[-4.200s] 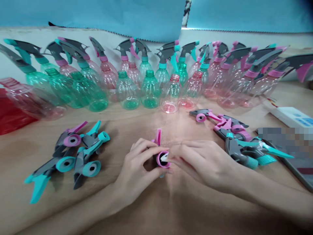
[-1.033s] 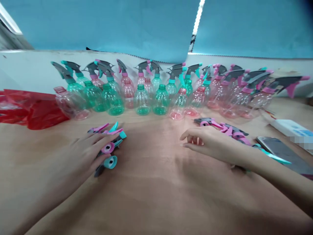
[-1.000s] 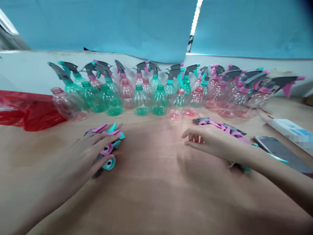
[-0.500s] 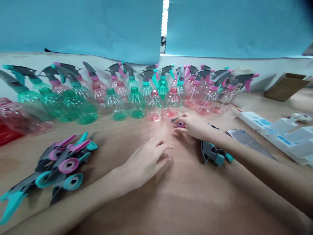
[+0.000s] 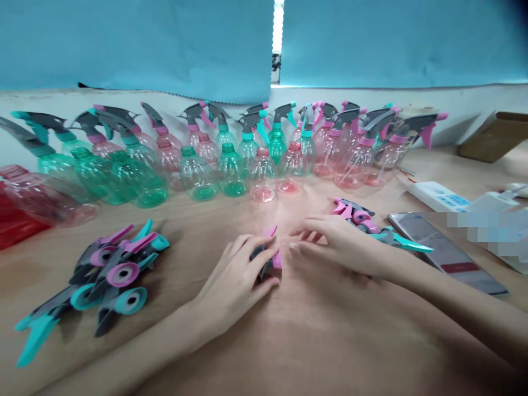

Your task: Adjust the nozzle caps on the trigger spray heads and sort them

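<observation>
Near the middle of the table, my left hand (image 5: 233,280) is closed round a grey and pink trigger spray head (image 5: 276,260), whose pink collar shows between thumb and fingers. Just to the right hovers my right hand (image 5: 340,242), palm down, fingers loosely curved and apart, with nothing visible in it. Partly behind its wrist lie several loose spray heads (image 5: 359,216) in pink, grey and teal. Another heap of pink and teal spray heads (image 5: 122,274) lies left of my left forearm.
Clear pink and green bottles (image 5: 234,170) stand across the back, several with spray heads fitted, others with bare necks. A phone (image 5: 433,236), a white power strip (image 5: 439,196) and a brown box (image 5: 490,137) are at the right. A red object (image 5: 20,220) sits far left.
A pink-collared spray head, earlier in my right hand, is now in my left hand. The right hand has come nearer and its fingers have parted. More of the right-hand heap now shows.
</observation>
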The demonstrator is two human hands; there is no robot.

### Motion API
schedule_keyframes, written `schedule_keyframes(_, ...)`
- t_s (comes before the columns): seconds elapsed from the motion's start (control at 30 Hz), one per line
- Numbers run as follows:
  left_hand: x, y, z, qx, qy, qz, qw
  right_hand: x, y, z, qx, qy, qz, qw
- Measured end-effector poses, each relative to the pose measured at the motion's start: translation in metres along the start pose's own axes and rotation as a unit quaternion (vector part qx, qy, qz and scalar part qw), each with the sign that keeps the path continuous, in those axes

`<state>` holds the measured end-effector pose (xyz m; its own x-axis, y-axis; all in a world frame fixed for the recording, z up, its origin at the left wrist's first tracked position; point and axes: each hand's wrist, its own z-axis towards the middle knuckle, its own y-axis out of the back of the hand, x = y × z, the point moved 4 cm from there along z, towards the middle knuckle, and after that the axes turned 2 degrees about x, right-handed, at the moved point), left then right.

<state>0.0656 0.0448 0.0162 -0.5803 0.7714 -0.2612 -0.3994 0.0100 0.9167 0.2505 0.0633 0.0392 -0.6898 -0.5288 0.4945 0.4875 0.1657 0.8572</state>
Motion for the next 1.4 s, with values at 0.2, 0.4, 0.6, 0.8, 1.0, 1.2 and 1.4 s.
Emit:
schedule_keyframes(0.2,-0.001,-0.010,0.008,-0.034,0.051,0.004,0.998,0.014,-0.005,0.010,0.026,-0.003,0.021,0.999)
schedule_keyframes(0.4,0.002,0.005,-0.003,-0.139,0.046,-0.068,0.987,0.032,0.008,0.020,0.028,0.030,0.031,0.999)
schedule_keyframes(0.6,0.008,0.017,-0.018,-0.188,0.089,-0.083,0.975,0.061,0.008,0.020,-0.004,0.090,0.029,0.995)
schedule_keyframes(0.8,0.011,0.017,-0.022,-0.193,0.108,-0.104,0.970,0.068,-0.010,0.009,-0.007,0.074,-0.026,0.997)
schedule_keyframes(1.0,0.013,0.015,-0.022,-0.208,0.113,-0.128,0.963,0.068,-0.012,0.004,-0.016,0.047,0.012,0.999)
schedule_keyframes(1.2,0.010,0.016,-0.021,-0.214,0.084,-0.125,0.965,0.069,-0.009,0.007,0.034,0.042,0.071,0.996)
schedule_keyframes(1.4,0.013,0.016,-0.023,-0.221,0.088,-0.133,0.962,0.068,-0.018,0.013,0.050,0.010,0.096,0.994)
